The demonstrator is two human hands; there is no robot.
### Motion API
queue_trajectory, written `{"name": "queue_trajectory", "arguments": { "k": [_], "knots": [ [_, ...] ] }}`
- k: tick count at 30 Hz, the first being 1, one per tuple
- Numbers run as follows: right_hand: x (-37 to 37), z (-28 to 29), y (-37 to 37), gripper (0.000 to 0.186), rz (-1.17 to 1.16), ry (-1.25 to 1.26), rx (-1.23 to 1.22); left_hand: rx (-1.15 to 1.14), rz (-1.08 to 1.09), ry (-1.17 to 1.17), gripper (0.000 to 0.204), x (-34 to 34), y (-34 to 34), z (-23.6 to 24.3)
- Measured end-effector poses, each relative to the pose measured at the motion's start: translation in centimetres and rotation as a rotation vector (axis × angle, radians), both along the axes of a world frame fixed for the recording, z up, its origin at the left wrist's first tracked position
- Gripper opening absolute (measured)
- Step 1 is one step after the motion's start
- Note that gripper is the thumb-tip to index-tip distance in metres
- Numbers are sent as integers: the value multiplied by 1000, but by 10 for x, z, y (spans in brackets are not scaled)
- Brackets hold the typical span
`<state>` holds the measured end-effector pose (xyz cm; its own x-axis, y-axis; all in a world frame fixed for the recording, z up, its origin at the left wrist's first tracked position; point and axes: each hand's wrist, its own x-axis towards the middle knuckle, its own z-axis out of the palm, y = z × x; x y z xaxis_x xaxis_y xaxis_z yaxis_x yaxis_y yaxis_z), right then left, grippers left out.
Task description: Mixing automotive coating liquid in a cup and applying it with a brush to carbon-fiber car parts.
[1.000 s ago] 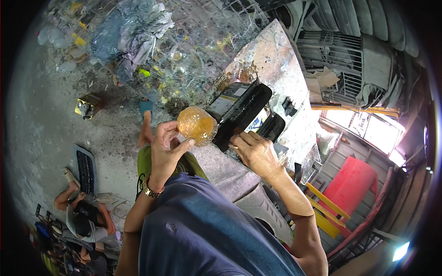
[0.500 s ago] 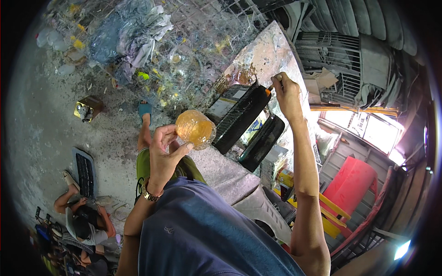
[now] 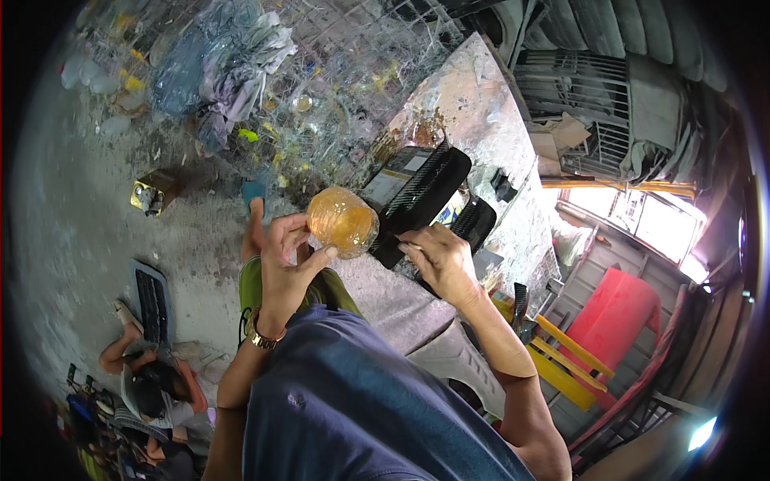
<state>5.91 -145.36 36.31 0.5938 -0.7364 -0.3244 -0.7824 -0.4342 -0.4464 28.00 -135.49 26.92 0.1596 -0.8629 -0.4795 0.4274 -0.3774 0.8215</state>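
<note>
My left hand is closed on the side of a clear plastic cup, perhaps a cut-off bottle bottom, with amber liquid in it. Just right of the cup lies a long black part with a mesh-like pattern. My right hand is at this part's near end, its fingers pinched together; what they hold, if anything, is hidden. A second, shorter black mesh part lies beyond that hand, partly covered by it. Both parts rest on a paint-stained work surface.
Crumpled plastic sheeting lies over a stained, littered grid at upper left. On the floor stand a gold tin and a dark panel. Another person crouches at lower left. A red chair-like object is at right.
My right hand has come from the far end of the long black part down to its near end. An orange bit beside that hand earlier no longer shows. The cup stays nearly in place.
</note>
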Motion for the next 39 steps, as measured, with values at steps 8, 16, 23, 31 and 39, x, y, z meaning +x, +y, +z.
{"name": "queue_trajectory", "arguments": {
  "k": [8,16,23,31,39],
  "knots": [
    [-65,-31,-89,9,-436,-197,25,-69,-26,-55,49,-2,-4,5],
    [-68,-32,-85,11,-436,-137,-314,-52,-20,-40,49,-3,-3,5],
    [-11,-16,17,14,-250,-126,-201,-44,-19,-11,56,-1,-9,3],
    [-55,-24,-60,10,-499,-161,-41,-44,-5,-53,54,-4,-14,4],
    [-65,-38,-95,12,-482,-120,-412,-22,-18,-172,53,0,-9,3]
  ]
}}
